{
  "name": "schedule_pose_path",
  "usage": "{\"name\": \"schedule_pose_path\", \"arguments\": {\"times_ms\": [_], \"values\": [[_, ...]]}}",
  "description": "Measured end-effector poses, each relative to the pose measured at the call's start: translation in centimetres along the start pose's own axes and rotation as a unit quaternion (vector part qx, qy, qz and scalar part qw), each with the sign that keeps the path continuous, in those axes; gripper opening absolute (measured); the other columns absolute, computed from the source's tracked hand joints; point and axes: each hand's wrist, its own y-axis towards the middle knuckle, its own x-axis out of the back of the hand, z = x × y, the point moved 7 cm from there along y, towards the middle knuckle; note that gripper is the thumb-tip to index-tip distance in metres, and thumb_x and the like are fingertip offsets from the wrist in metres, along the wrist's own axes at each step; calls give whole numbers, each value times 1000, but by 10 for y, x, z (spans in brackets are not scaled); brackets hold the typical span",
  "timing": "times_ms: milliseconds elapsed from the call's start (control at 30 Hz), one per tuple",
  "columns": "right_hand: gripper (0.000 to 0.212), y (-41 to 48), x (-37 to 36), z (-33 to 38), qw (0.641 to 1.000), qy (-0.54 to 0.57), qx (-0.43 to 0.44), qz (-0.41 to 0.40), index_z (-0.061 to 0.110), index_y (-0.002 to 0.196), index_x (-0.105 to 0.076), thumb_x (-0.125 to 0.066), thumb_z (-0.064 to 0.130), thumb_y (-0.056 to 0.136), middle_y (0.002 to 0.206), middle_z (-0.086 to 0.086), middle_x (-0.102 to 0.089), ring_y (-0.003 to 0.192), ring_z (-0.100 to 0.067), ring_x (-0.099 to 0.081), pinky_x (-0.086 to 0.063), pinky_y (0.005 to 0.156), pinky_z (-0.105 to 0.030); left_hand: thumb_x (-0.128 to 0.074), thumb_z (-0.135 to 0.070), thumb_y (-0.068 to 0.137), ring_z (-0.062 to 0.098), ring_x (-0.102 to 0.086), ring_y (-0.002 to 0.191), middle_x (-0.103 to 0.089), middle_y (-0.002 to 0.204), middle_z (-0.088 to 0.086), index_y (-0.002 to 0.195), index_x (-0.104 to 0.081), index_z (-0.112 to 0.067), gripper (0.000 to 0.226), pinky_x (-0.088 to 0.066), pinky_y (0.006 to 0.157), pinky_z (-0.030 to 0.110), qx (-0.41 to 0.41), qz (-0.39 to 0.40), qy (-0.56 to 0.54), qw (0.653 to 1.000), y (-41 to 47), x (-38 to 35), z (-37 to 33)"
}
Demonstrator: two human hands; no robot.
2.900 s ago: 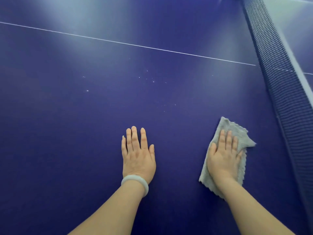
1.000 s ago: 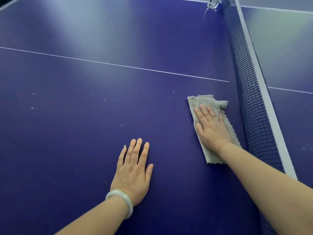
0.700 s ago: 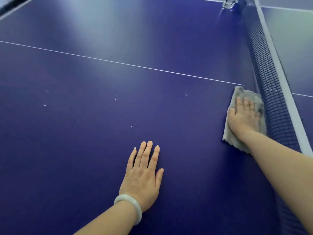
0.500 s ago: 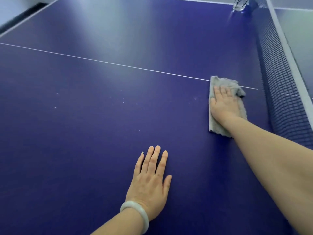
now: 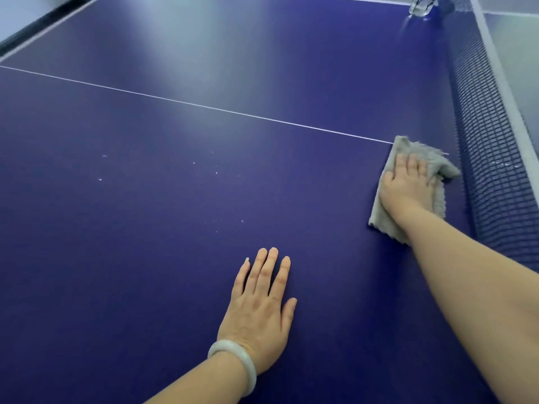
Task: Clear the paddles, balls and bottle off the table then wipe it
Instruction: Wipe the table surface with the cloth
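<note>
The blue table-tennis table (image 5: 175, 258) fills the view. My right hand (image 5: 407, 188) presses flat on a grey cloth (image 5: 434, 158) lying on the table beside the net, at the end of the white centre line. My left hand (image 5: 261, 304), a pale bangle on its wrist, rests flat on the table nearer to me, fingers straight and holding nothing. A clear bottle (image 5: 420, 5) stands at the far end of the table next to the net, cut off by the top edge. No paddles or balls are in view.
The dark net (image 5: 490, 158) with its white top band runs along the right side. Small white specks (image 5: 204, 167) dot the table left of the cloth. The table's far left edge (image 5: 43, 33) meets a pale floor.
My right hand has slid the cloth back and forth along the net and now has it close against the net at the centre line. My left hand stayed flat on the table.
</note>
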Motion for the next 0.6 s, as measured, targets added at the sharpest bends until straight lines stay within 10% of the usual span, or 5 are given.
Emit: {"name": "schedule_pose_path", "arguments": {"times_ms": [267, 600], "values": [[53, -122, -37, 115, 927, -13, 370, 57, 28, 157, -15, -24, 35, 104, 164, 8, -8, 152, -13, 0, 5, 123, -44, -21, -47, 99, 22, -16, 150, -22, 161, 7, 154, -26, -17, 63, -14, 116, 44, 2, -2, 8, 1000, 0, -3, 1], [61, -147, -7, -77, 999, -20, -44, -9, 22, 157, -2, -14, 39, 100, 165, -2, -3, 152, -21, 1, 4, 121, -53, -3, -50, 96, 19, 5, 151, -3, 165, 3, 157, -5, -21, 67, -1, 121, 43, 5, 9, 4, 1000, 0, -10, 1]]}}
